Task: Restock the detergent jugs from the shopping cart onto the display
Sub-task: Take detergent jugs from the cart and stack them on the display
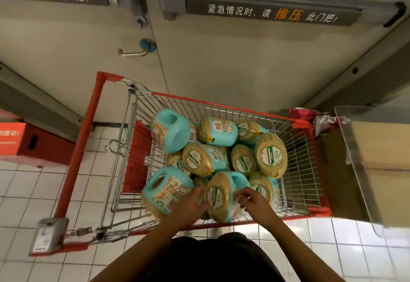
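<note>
A red-framed wire shopping cart (248,109) stands in front of me, filled with several teal detergent jugs with tan caps and labels. The nearest jug (223,195) lies on its side at the cart's near edge, tan end facing me. My left hand (188,206) grips its left side and my right hand (255,203) curls round its right side. Another jug (165,191) lies just left of it, handle up.
Grey emergency-exit doors with push bars (273,11) and a lever handle (133,53) rise behind the cart. A cardboard display with a clear plastic edge (359,166) stands on the right. A red box (33,141) sits left on the white tiled floor (33,193).
</note>
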Demonstrator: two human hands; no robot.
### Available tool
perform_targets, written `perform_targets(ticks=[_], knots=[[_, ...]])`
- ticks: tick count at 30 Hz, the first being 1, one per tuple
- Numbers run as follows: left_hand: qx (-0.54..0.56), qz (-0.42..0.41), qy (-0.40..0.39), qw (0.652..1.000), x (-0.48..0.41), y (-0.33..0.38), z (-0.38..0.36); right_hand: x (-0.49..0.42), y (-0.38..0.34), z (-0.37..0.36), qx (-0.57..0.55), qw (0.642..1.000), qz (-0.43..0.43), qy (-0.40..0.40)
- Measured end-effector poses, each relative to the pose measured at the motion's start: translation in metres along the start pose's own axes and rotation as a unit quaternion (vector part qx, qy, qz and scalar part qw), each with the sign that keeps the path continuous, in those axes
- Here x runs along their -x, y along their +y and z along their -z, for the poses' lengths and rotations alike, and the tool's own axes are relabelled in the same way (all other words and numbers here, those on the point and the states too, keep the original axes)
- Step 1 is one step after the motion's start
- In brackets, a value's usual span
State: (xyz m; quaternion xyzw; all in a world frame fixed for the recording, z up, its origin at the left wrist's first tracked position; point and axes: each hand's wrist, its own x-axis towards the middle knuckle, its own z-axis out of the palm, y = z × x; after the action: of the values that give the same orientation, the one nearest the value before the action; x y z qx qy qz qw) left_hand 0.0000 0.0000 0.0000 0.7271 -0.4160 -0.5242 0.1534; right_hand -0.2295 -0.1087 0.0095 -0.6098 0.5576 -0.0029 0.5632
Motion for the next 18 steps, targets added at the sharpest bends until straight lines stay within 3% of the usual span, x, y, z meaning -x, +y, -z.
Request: perform_targets(ticks=[18], knots=[[0.099,0.127,0.118,0.98,-0.039,0.026,-0.064,-0.015,0.014,0.016,-0.007,0.998,-0.026,0.062]])
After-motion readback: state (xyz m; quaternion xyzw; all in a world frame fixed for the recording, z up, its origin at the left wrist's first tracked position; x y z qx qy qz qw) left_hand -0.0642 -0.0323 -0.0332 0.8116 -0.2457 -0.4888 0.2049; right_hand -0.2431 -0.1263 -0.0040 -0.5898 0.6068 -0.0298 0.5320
